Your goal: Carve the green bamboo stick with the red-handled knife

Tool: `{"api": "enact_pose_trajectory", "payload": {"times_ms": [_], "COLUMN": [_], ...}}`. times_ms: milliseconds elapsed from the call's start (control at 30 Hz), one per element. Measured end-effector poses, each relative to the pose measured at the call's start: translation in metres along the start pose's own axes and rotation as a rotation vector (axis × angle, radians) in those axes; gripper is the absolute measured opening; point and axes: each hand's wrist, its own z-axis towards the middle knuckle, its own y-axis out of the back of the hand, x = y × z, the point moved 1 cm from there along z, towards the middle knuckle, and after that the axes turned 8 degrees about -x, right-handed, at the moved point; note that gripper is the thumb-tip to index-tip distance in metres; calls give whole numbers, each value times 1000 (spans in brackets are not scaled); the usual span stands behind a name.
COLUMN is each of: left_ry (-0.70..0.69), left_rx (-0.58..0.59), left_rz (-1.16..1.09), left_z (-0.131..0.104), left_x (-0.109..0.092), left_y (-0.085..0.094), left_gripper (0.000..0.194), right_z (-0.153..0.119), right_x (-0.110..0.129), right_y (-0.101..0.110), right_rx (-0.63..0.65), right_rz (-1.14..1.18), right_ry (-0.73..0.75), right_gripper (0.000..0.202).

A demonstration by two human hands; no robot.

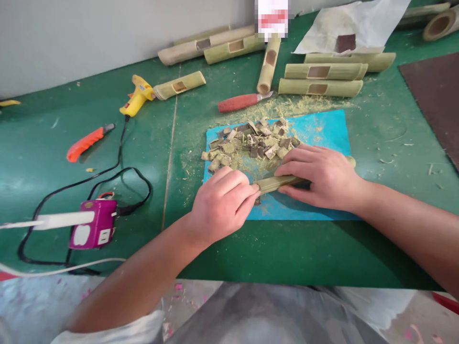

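A pale green bamboo tube (274, 184) lies across the blue sheet (319, 210), its right end showing past my knuckles. My right hand (319, 177) is wrapped over the tube from above and hides much of it. At the tube's left end, my left hand (224, 203) is closed with thumb and forefinger pinching there. Whether it grips the tube itself or a small piece at its end is hidden by the fingers. Just behind both hands is a heap of brown and green chips (256, 143) with shavings.
Cut bamboo tubes with rectangular openings (321, 87) lie along the back, near white paper (330, 28). A red-handled knife (238, 102), an orange cutter (88, 143), a yellow glue gun (138, 98) and a purple power adapter (95, 222) with cords lie left. A dark brown sheet (435, 95) is at right.
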Motion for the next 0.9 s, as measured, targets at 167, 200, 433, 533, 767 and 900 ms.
{"api": "enact_pose_trajectory", "payload": {"times_ms": [167, 200, 433, 533, 767, 900], "left_ry": [-17, -20, -130, -163, -206, -219], "left_rx": [-2, -4, 44, 41, 31, 49], "left_rz": [-49, -52, 62, 75, 123, 116], "left_z": [6, 8, 7, 7, 7, 10], "left_x": [3, 4, 4, 4, 2, 0], "left_y": [-12, -14, -8, -10, -10, -13], "left_gripper": [18, 21, 22, 25, 19, 31], "right_z": [0, 0, -1, -1, 1, 1], "right_x": [0, -1, -1, -1, -1, -2], "right_y": [0, 0, 1, 1, 2, 2], "right_rx": [26, 29, 36, 31, 49, 57], "right_rz": [25, 31, 51, 51, 59, 54], "right_ry": [-27, -33, -41, -48, -43, -64], "right_gripper": [20, 20, 18, 19, 21, 21]}}
